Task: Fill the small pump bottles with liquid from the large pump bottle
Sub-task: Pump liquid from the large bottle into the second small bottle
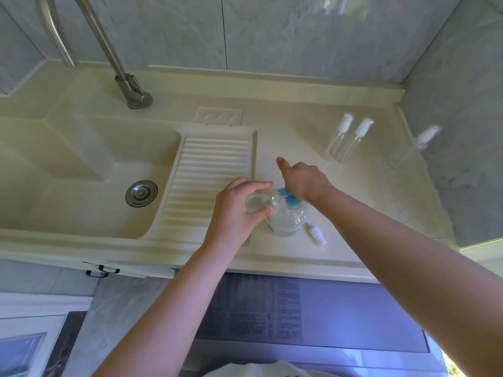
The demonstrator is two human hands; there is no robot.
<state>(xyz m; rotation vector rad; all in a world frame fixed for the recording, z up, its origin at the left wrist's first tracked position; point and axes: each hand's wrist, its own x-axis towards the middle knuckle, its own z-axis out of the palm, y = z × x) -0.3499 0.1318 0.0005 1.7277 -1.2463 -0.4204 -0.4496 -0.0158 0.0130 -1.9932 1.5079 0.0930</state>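
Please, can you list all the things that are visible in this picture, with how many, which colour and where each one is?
large pump bottle: 1, clear with a blue pump, on the counter right of the ribbed board
small bottle: 1, clear, held tilted at the blue pump's spout
loose pump cap: 1, white, lying on the counter right of the large pump bottle
small pump bottles: 2, clear with white tops, far right of the counter; a third stands by the right wall
sink: 1, cream, left
drain: 1, metal, in the sink
ribbed board: 1, cream, beside the sink
tap: 1, metal, behind the sink
left hand: 1, holds the small bottle
right hand: 1, presses on the blue pump
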